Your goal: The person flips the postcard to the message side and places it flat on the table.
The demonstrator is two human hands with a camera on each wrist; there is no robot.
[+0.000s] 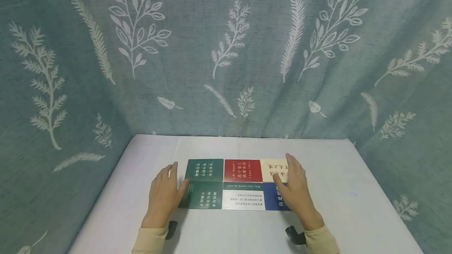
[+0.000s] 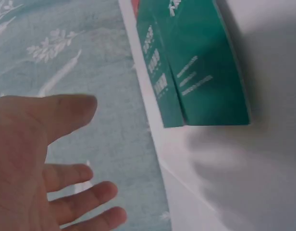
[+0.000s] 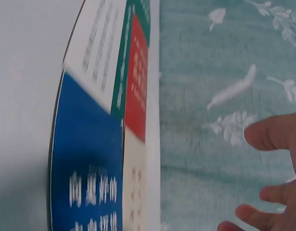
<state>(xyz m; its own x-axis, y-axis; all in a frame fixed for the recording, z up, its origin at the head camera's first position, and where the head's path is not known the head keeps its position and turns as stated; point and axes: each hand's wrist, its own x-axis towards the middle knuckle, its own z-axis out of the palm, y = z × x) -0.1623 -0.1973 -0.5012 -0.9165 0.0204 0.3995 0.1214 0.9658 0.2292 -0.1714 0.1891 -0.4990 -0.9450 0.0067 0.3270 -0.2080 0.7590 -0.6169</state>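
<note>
Several printed cards lie edge to edge in two rows of three. In the far row are a dark green card point(image 1: 204, 169), a red card point(image 1: 243, 171) and a cream card point(image 1: 273, 167). Nearer me are a second green card point(image 1: 203, 195), a white card with a green band point(image 1: 243, 200) and a blue card point(image 1: 274, 198). My left hand point(image 1: 164, 192) hovers by the green end, fingers spread and nothing held. Over the blue and cream end is my right hand point(image 1: 297, 188), also empty with fingers apart, partly covering those two cards in the head view.
The cards lie on a white-covered table point(image 1: 226, 230). A teal curtain point(image 1: 190, 66) with white leaf prints rises behind the table and along both sides. Dark wrist-worn devices point(image 1: 295, 235) sit at the inner side of each cuff.
</note>
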